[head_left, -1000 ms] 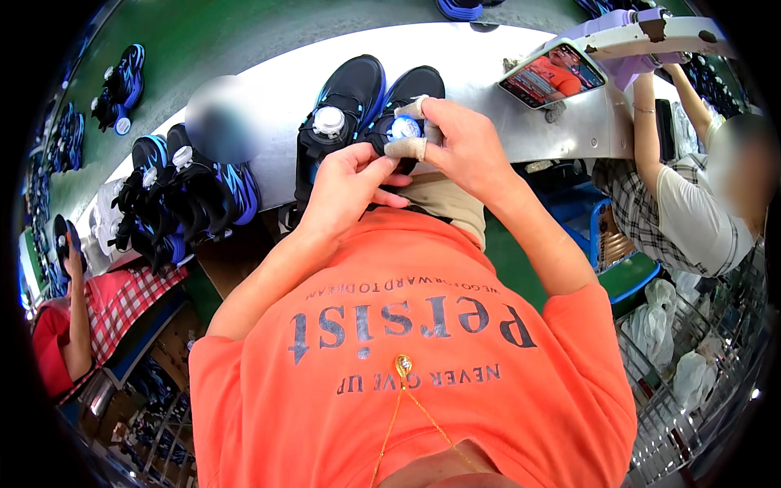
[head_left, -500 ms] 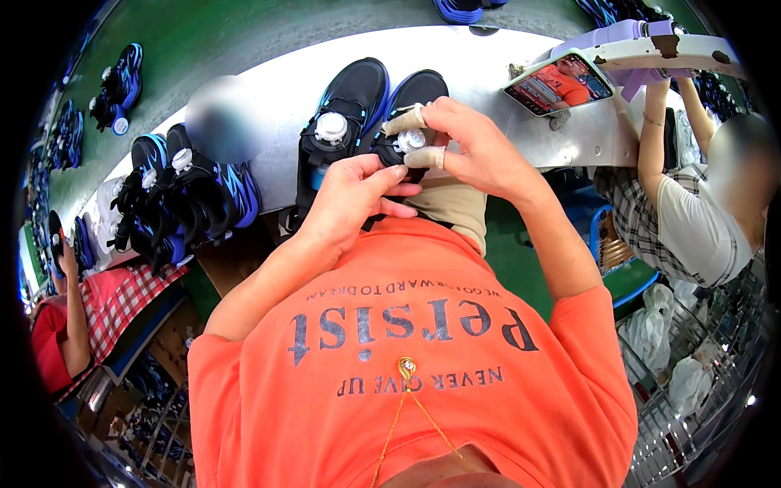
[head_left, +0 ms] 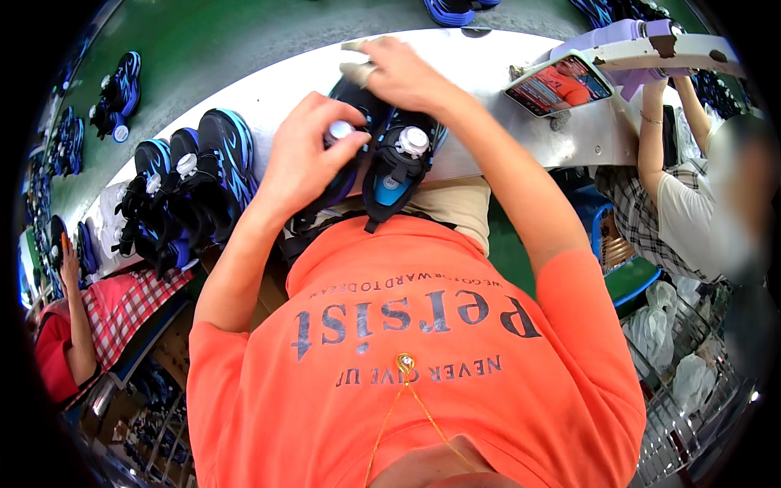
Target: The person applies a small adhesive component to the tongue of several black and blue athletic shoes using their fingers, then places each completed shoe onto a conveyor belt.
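Observation:
Two black sports shoes with blue trim lie side by side in front of me, heels toward my body. Round the white dial knob (head_left: pixel 340 130) of the left shoe (head_left: pixel 358 99) my left hand (head_left: pixel 303 154) closes with thumb and finger. My right hand (head_left: pixel 399 75) is over that shoe's toe end, its fingertips wearing beige finger covers and smeared by motion. Whether it touches the shoe I cannot tell. The right shoe (head_left: pixel 400 167) rests untouched, its white dial knob (head_left: pixel 413 141) showing and a blue insole visible at the heel.
More black and blue shoes (head_left: pixel 187 175) stand at the left on the pale metal bench (head_left: pixel 480 81). A phone (head_left: pixel 561 84) leans at the right by a white curved frame (head_left: pixel 683 50). A green conveyor (head_left: pixel 211 49) runs behind with shoes. Co-workers sit on both sides.
My right hand has left the right shoe's dial and moved up and left. My left hand has shifted left onto the left shoe's dial. Both shoes have shifted.

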Demonstrator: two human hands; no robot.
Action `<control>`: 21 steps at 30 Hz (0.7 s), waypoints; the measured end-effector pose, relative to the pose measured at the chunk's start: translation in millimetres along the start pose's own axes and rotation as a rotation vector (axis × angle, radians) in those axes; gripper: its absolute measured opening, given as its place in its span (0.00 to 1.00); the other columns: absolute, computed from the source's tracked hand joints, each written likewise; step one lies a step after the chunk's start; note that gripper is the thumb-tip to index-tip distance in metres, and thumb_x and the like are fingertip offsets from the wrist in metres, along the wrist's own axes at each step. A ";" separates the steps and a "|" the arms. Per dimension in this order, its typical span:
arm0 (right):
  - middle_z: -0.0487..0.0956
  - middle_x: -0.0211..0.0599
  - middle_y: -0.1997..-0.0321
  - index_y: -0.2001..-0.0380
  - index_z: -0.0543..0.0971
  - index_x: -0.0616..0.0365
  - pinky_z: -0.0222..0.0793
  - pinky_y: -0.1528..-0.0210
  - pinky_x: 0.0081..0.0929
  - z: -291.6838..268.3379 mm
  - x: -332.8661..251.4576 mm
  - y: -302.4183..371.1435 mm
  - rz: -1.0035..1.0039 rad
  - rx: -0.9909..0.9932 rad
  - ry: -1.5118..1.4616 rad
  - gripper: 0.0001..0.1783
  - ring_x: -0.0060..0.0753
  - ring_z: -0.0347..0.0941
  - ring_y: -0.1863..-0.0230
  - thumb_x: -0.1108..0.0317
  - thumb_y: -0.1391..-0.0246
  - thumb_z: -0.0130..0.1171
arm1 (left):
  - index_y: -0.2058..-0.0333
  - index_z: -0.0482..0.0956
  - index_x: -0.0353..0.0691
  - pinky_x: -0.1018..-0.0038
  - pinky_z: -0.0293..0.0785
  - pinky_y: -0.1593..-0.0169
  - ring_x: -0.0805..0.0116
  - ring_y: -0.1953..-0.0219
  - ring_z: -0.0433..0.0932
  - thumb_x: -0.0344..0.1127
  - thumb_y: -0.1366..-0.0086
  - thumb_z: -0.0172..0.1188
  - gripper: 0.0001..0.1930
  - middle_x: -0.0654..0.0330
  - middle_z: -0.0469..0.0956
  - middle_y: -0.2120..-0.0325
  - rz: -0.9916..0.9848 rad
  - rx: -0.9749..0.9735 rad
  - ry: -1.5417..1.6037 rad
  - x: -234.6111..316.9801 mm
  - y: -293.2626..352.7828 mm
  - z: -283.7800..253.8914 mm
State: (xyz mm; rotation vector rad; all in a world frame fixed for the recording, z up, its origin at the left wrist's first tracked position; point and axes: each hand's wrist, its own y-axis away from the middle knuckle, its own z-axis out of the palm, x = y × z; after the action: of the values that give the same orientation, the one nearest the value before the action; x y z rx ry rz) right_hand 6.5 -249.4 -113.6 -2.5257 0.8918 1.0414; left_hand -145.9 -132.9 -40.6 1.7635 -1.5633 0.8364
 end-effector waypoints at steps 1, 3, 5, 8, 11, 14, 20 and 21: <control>0.72 0.50 0.50 0.47 0.74 0.52 0.59 0.41 0.38 10.6 -12.6 -4.2 -0.002 -0.095 0.040 0.24 0.52 0.64 0.45 0.52 0.42 0.51 | 0.61 0.79 0.39 0.79 0.66 0.66 0.75 0.70 0.68 0.29 0.44 0.60 0.10 0.63 0.72 0.69 0.048 -0.133 0.118 1.4 0.8 -4.4; 0.71 0.50 0.48 0.47 0.73 0.51 0.59 0.40 0.38 21.0 -21.9 -5.4 -0.042 -0.209 0.051 0.24 0.53 0.64 0.44 0.52 0.43 0.51 | 0.58 0.79 0.39 0.78 0.67 0.62 0.72 0.65 0.71 0.28 0.44 0.59 0.13 0.62 0.75 0.64 0.072 -0.333 0.196 -6.4 3.1 -12.8; 0.69 0.51 0.46 0.46 0.73 0.49 0.59 0.40 0.38 28.9 -14.9 -6.4 -0.115 -0.248 -0.010 0.24 0.53 0.63 0.44 0.52 0.43 0.52 | 0.53 0.77 0.40 0.78 0.67 0.59 0.71 0.60 0.71 0.27 0.45 0.60 0.18 0.60 0.76 0.58 -0.086 -0.380 0.251 -5.7 10.5 -22.2; 0.68 0.50 0.45 0.44 0.72 0.50 0.61 0.41 0.37 28.7 -8.9 -8.4 -0.114 -0.289 0.032 0.25 0.51 0.64 0.44 0.54 0.44 0.55 | 0.51 0.75 0.40 0.79 0.66 0.62 0.73 0.65 0.69 0.27 0.46 0.62 0.21 0.63 0.73 0.60 -0.011 -0.169 0.125 -6.1 15.8 -8.5; 0.68 0.50 0.45 0.44 0.72 0.51 0.61 0.41 0.36 25.2 -13.7 -8.0 -0.122 -0.314 0.029 0.25 0.51 0.65 0.44 0.55 0.44 0.55 | 0.55 0.75 0.38 0.80 0.64 0.67 0.74 0.69 0.66 0.28 0.47 0.63 0.18 0.64 0.70 0.65 -0.063 -0.206 0.280 -12.3 18.8 -9.2; 0.68 0.50 0.45 0.45 0.72 0.52 0.62 0.42 0.36 25.8 -10.2 -5.4 -0.136 -0.334 -0.038 0.25 0.50 0.65 0.44 0.56 0.44 0.55 | 0.54 0.75 0.38 0.80 0.63 0.67 0.76 0.69 0.66 0.26 0.45 0.60 0.18 0.65 0.71 0.64 -0.141 -0.143 0.276 -9.8 21.7 -4.8; 0.69 0.51 0.49 0.47 0.73 0.55 0.64 0.45 0.35 25.1 -6.5 -6.6 -0.179 -0.312 -0.032 0.25 0.50 0.67 0.48 0.55 0.45 0.56 | 0.53 0.74 0.38 0.80 0.63 0.64 0.76 0.66 0.67 0.27 0.49 0.64 0.22 0.64 0.73 0.61 -0.143 -0.322 0.456 -13.9 16.0 -14.2; 0.69 0.51 0.49 0.47 0.73 0.56 0.64 0.46 0.35 24.8 -5.9 -6.8 -0.172 -0.316 -0.043 0.25 0.50 0.67 0.49 0.55 0.45 0.57 | 0.54 0.74 0.38 0.80 0.64 0.63 0.75 0.66 0.67 0.29 0.51 0.67 0.23 0.64 0.73 0.61 -0.092 -0.338 0.372 -12.8 15.3 -17.9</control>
State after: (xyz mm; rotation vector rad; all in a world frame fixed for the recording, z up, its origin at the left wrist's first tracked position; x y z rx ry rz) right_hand -5.9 -230.3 -126.9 -2.7608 0.5193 1.2582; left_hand -163.2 -112.5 -39.4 1.3391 -1.2805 0.7535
